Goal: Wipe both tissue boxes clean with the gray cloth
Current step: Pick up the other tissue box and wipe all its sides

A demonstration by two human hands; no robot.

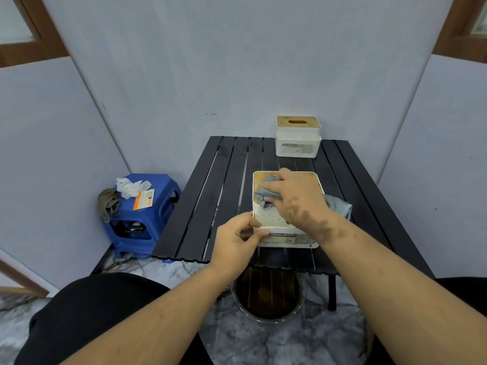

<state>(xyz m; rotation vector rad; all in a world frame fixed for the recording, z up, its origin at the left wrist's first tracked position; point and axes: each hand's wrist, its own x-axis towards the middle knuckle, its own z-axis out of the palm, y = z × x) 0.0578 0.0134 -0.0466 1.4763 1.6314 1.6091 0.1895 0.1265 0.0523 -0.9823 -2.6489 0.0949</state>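
Observation:
A white tissue box (268,219) with a wooden lid lies near the front of the black slatted table (226,185); its side looks stained. My left hand (237,237) grips its near left corner. My right hand (297,198) presses the gray cloth (266,192) onto the box's top, and part of the cloth hangs off the right side. A second white tissue box (298,138) with a wooden slotted lid stands upright at the table's far edge, untouched.
A blue plastic stool (143,214) stands left of the table with crumpled tissues, a packet and an olive rag on it. A glass bowl of brown liquid (267,293) sits on the floor under the table's front edge. Gray walls close in on three sides.

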